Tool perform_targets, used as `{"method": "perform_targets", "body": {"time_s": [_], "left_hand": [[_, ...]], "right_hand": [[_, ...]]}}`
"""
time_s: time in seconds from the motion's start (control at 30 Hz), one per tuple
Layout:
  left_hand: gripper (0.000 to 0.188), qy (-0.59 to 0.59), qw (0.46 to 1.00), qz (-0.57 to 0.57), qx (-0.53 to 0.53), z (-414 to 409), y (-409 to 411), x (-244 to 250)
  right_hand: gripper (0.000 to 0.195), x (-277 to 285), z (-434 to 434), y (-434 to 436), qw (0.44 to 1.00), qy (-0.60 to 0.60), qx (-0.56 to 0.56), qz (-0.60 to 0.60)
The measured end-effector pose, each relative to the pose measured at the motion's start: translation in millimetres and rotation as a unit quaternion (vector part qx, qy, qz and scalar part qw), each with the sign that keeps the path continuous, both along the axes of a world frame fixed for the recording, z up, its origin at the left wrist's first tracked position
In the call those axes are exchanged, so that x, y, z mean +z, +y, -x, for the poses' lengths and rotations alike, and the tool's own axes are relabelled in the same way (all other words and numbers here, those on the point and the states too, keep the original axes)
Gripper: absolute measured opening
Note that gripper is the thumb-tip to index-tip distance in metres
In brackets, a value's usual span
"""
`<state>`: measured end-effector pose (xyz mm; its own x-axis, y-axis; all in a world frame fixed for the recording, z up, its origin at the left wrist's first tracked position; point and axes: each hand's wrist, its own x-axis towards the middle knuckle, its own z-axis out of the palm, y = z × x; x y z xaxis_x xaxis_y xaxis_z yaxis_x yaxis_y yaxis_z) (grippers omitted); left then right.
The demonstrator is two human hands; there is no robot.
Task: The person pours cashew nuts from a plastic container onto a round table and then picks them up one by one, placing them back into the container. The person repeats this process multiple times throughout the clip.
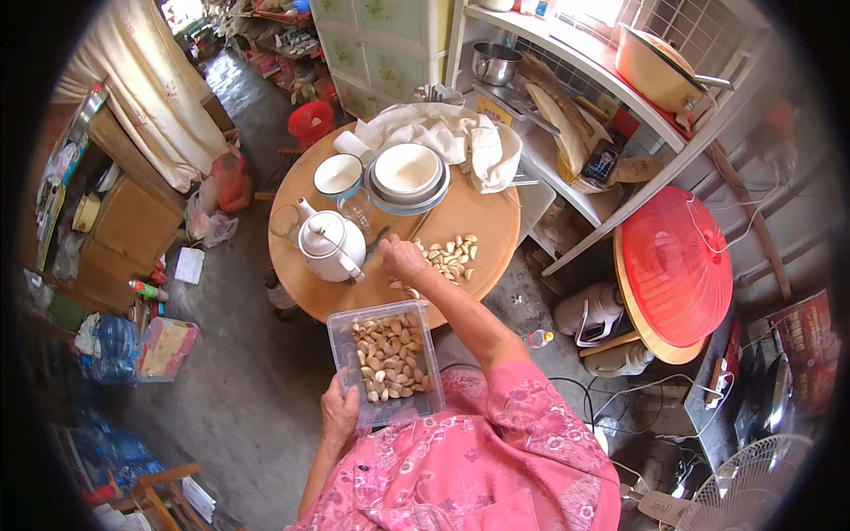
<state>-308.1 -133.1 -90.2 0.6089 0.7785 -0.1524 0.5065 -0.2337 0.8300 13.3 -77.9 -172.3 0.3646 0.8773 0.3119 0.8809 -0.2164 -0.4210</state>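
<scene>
My left hand grips the near left side of a clear plastic container, which holds many unpeeled garlic cloves. The container is held at the near edge of a round wooden table. My right hand is over the table with its fingers bent, beside a spread of peeled, pale garlic cloves. A dark, thin object lies near its fingertips; whether the fingers hold it or anything else, I cannot tell. Left of that hand stands a white teapot.
Behind the teapot are stacked bowls, an enamel mug, a glass mug and a white cloth. A shelf unit stands at the right, near a red mesh food cover. A bottle lies on the floor.
</scene>
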Motion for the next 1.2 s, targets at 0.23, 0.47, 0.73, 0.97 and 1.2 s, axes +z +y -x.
{"method": "perform_targets", "body": {"time_s": [0.23,0.47,0.73,0.97,1.2], "left_hand": [[0.038,0.012,1.000,-0.014,-0.005,-4.1,-7.6,-2.9],[0.037,0.018,1.000,-0.022,-0.002,-10.4,-17.5,9.9],[0.039,0.013,1.000,-0.022,0.010,-5.6,-18.1,1.3],[0.037,-0.011,1.000,-0.025,0.006,-7.8,-18.4,-0.3],[0.038,-0.015,0.999,-0.043,0.003,-7.2,-20.7,-2.1]], "right_hand": [[0.008,-6.1,7.1,0.3,0.995,-0.087,0.044,0.035],[0.010,0.6,4.3,-7.0,0.998,0.028,-0.041,-0.031],[0.013,28.7,-29.6,-70.3,0.607,0.738,-0.093,-0.278],[0.026,37.8,-41.6,-154.3,0.479,0.815,-0.051,-0.321],[0.026,34.8,-32.8,-185.9,0.468,0.823,-0.029,-0.321]]}}
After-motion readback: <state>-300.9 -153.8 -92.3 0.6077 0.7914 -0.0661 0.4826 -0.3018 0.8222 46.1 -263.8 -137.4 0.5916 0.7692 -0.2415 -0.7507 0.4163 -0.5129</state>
